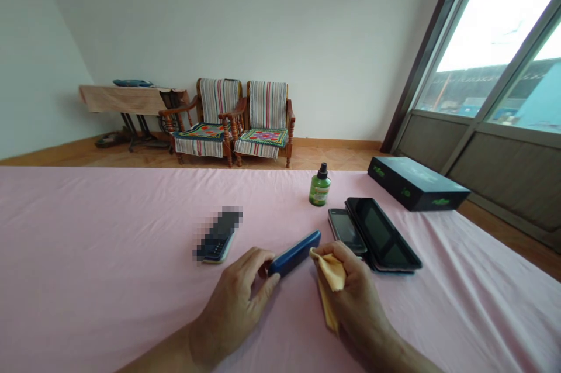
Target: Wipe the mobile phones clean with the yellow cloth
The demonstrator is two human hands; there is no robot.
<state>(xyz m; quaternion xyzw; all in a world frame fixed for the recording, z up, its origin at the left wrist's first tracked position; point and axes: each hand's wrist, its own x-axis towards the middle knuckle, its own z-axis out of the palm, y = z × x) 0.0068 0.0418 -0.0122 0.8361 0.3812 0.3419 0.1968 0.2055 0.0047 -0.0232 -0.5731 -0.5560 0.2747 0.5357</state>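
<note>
My left hand grips the near end of a blue phone, held on its edge just above the pink tablecloth. My right hand is closed on a folded yellow cloth, whose tip touches the phone's long side near its far end. Both hands sit close together at the table's near middle.
A pixelated dark phone lies left of the hands. To the right lie a small dark phone and a black tablet. A green bottle and a black box stand farther back. Two wooden chairs stand by the wall.
</note>
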